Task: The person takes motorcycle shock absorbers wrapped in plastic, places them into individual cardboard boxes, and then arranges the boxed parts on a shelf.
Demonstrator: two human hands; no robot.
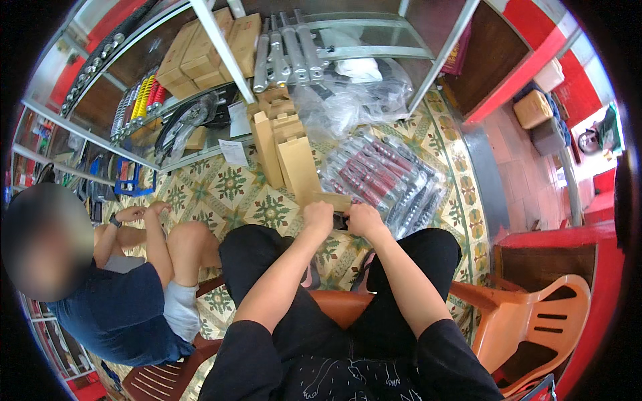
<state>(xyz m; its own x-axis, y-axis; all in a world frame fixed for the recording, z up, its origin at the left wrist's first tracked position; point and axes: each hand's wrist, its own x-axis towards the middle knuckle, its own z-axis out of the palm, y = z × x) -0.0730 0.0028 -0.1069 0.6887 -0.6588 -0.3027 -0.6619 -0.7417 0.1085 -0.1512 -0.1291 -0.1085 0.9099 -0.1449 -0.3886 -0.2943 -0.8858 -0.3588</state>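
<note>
Between my knees, my left hand (pixel 318 219) and my right hand (pixel 364 219) grip opposite sides of a narrow cardboard box at its end. A raised brown flap (pixel 335 201) stands beyond my fingers, and a dark gap shows between the hands. Most of this box is hidden by my hands. Just past my left hand, several tall cardboard boxes (pixel 299 163) stand close together on the floor. Beyond my right hand lies a pile of plastic-wrapped shock absorbers (pixel 373 170), with red springs in some and dark springs in others.
A co-worker (pixel 115 311) sits at my left, hands together. Glass shelving ahead holds stacked cartons (pixel 200 55), yellow and red coil springs (pixel 143 95) and metal fork tubes (pixel 288 50). Clear plastic wrap (pixel 346 100) covers the lower shelf's edge. An orange plastic chair (pixel 531 326) stands at right.
</note>
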